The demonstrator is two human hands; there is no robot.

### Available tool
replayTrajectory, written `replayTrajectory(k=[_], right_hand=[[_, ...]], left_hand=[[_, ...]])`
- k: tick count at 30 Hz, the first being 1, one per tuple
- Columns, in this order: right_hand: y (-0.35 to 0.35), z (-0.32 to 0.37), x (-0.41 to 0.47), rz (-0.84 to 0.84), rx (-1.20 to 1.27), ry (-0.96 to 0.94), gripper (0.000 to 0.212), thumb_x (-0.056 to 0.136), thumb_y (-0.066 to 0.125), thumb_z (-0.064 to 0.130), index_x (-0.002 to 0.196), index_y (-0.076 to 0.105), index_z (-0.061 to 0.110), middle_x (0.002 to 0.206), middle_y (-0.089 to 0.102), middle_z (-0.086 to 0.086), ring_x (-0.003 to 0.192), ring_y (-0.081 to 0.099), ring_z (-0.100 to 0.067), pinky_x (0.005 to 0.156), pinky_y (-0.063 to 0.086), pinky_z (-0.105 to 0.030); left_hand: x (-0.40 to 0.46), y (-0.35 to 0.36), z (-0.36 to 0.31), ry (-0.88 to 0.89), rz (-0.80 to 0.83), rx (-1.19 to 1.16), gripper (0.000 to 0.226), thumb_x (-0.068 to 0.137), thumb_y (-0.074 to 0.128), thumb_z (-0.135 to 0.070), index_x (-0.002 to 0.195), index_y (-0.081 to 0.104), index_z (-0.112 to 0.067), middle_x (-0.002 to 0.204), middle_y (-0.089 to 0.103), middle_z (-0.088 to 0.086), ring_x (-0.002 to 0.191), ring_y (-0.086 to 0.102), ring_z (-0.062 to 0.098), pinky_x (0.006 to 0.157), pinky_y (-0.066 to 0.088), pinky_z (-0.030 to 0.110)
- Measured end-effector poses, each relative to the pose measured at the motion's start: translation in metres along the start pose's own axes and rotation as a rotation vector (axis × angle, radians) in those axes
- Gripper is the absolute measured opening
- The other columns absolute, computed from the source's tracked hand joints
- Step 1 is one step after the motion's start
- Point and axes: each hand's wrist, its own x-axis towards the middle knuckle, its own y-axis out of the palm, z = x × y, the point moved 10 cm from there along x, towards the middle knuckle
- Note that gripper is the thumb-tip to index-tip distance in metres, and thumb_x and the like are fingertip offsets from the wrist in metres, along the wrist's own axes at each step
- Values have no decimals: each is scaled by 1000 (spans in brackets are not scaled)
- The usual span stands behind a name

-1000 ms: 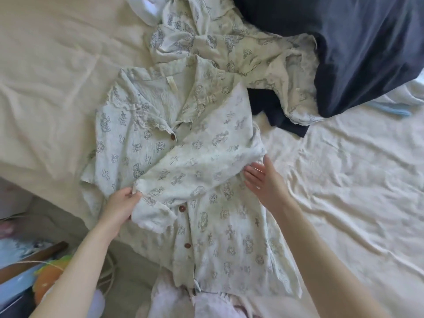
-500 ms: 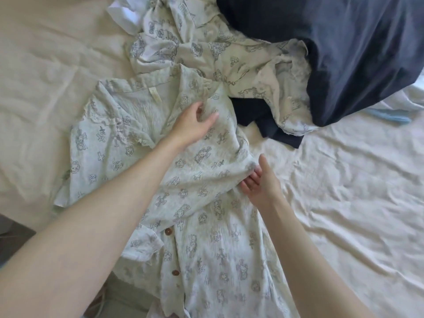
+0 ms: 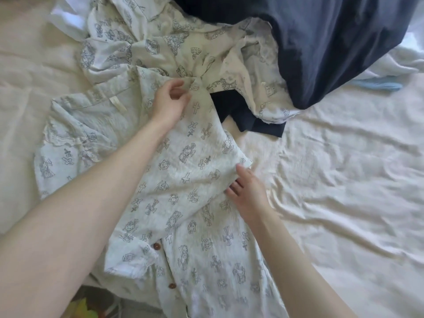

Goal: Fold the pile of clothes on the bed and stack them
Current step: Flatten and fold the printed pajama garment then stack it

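while spread button-side up across the bed at centre frame, patterned shirt pinned at two points, probably so a side panel can fold inward without the rest sliding. left hand, upper centre, fingers curled and pinching the fabric near the shoulder, likely to hold the top of the fold line. right hand, right of centre, fingers curled round the shirt's right edge, seemingly to carry that edge over. unfolded pile waiting beyond: second printed garment at upper centre, dark blue garment at upper right, overlapping it. nothing stacked in view yet
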Motion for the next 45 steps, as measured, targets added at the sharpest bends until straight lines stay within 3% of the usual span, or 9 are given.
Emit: replayTrajectory(k=[5, 12, 17, 21, 26, 31, 34, 39, 45], right_hand=[[-3, -22, -12, -33, -265, -28, 35, 95, 57, 23, 114, 51, -5, 103, 65, -17, 93, 63, -25, 89, 54, -33], [-2, -75, -47, -182, -547, -90, 16, 93, 59, 22, 101, 55, 9, 89, 59, -6, 69, 58, -15, 70, 52, -28], [37, -147, -77, 82, -1112, -194, 26, 91, 58, 35, 109, 56, 16, 96, 58, 6, 91, 59, -13, 80, 47, -24], [61, -172, -91, 96, -1325, -362, 28, 92, 57, 26, 116, 59, 12, 102, 52, -3, 90, 56, -19, 82, 49, -34], [83, -186, -111, 225, -1258, -424, 28, 92, 48, 10, 97, 71, 25, 103, 62, 8, 81, 56, 3, 67, 42, -11], [60, -191, -127, 136, -959, -377, 25, 94, 46, 13, 88, 66, 27, 87, 68, 10, 74, 62, 5, 55, 43, -8], [45, -212, -116, 71, -947, -206, 17, 98, 47, 24, 105, 63, 23, 101, 65, 3, 91, 62, -10, 71, 51, -20], [80, -245, -104, 245, -1081, -241, 42, 101, 37, 16, 141, 41, 26, 140, 46, 0, 125, 47, -14, 104, 42, -33], [117, -271, -117, 410, -1382, -493, 46, 93, 31, -8, 120, 64, 8, 130, 53, -1, 118, 45, -7, 91, 27, -1]], left_hand=[[-86, -45, 39, 77, -96, 244, 42, 90, 58, -13, 130, 47, -19, 120, 48, -7, 101, 50, 9, 83, 38, 16], [-254, -108, 138, -155, -173, 374, 28, 90, 55, -8, 117, 58, -16, 111, 42, -6, 114, 46, 21, 95, 32, 25], [-306, -111, 178, -233, -101, 201, 34, 88, 61, -10, 120, 55, -19, 113, 42, -7, 92, 54, 4, 90, 46, 31], [-303, -108, 202, -333, -132, -44, 46, 85, 68, -13, 126, 49, -16, 120, 47, -8, 97, 49, -9, 82, 39, 14], [-287, -128, 211, -387, -171, -279, 12, 90, 61, -23, 81, 59, -31, 82, 63, -14, 76, 59, 1, 55, 39, 3], [-307, -141, 248, -599, -65, -593, 5, 93, 57, -21, 97, 60, -20, 88, 66, 2, 57, 67, 8, 45, 49, 21], [-328, -148, 285, -777, -105, -674, 19, 99, 45, -14, 116, 53, -12, 99, 65, 9, 77, 67, 20, 62, 54, 31], [-315, -162, 282, -534, -112, -417, 15, 92, 53, -43, 100, 53, -29, 109, 62, -3, 96, 62, 13, 74, 50, 27], [-284, -141, 253, -377, 11, -147, 37, 79, 62, -59, 97, 55, -28, 97, 60, -9, 89, 57, 4, 72, 43, 22]])
